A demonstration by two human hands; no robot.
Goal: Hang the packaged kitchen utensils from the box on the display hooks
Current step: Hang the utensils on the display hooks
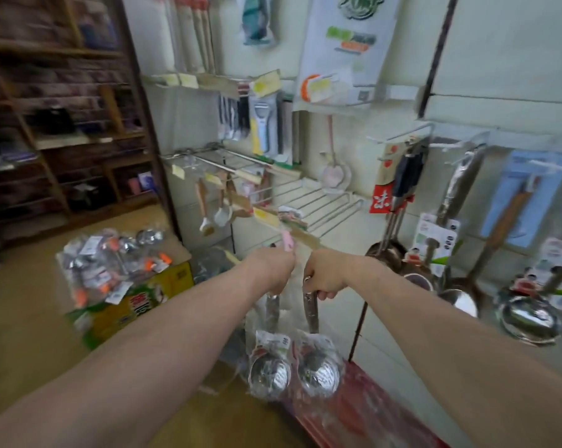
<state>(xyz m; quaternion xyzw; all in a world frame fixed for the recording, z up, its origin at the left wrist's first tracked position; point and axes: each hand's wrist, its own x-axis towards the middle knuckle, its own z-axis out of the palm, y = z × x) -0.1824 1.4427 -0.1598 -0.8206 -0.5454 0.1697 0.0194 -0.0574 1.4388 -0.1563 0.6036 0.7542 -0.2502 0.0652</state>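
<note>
Both arms reach forward toward the display wall. My left hand [275,268] grips the top of one packaged steel ladle [268,371], whose bowl hangs below in clear plastic. My right hand [325,274] grips the handle of a second packaged ladle [318,371], hanging beside the first. Both hands are just under a row of wire display hooks [318,205]. A pink-handled item [287,242] shows right above my left hand. On the floor at left stands a yellow-green cardboard box [163,286] heaped with several more packaged utensils [111,263].
Hanging ladles and skimmers [528,315] fill the hooks at right. Peelers and knives [260,127] hang higher up, small brushes [215,208] to the left. A dark wooden shelf unit [63,124] stands at far left. A red surface [363,405] lies below the ladles.
</note>
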